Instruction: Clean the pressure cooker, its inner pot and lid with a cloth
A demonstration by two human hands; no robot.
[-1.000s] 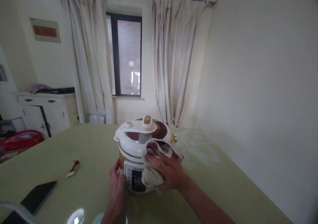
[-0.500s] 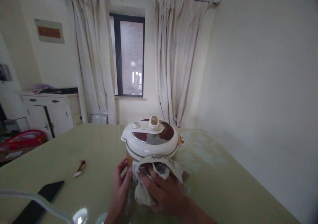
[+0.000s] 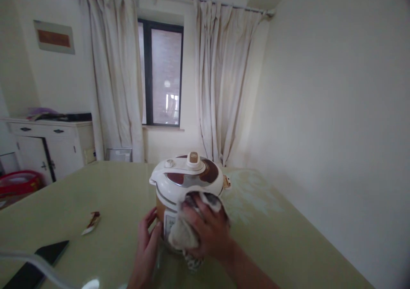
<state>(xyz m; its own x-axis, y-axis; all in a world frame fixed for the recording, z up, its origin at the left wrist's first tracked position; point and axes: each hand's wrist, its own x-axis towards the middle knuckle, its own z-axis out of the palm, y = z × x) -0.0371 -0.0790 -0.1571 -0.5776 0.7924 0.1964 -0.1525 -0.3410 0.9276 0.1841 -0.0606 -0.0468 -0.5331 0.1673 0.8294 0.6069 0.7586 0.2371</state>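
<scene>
A white and brown electric pressure cooker [image 3: 165, 184] stands on the pale green table with its lid on. My right hand [image 3: 208, 229] presses a patterned cloth [image 3: 184, 235] against the front right of the cooker's body, its fingers bunched into the fabric. The cloth hides part of the control panel [image 3: 169, 222]. At the cooker's left front side, my left hand [image 3: 147, 237] rests with fingers apart, fingertips touching the body.
On the table [image 3: 118, 195] to the left lie a small brown and white piece [image 3: 92, 222] and a dark flat object [image 3: 38, 263]. A pale curved tube [image 3: 35, 261] crosses the lower left corner. Behind are a white cabinet [image 3: 64, 145], curtains and a window.
My right hand has moved the cloth slightly up and left over the cooker's front, and more of the panel shows. My left hand stays at its side. The view has turned slightly right.
</scene>
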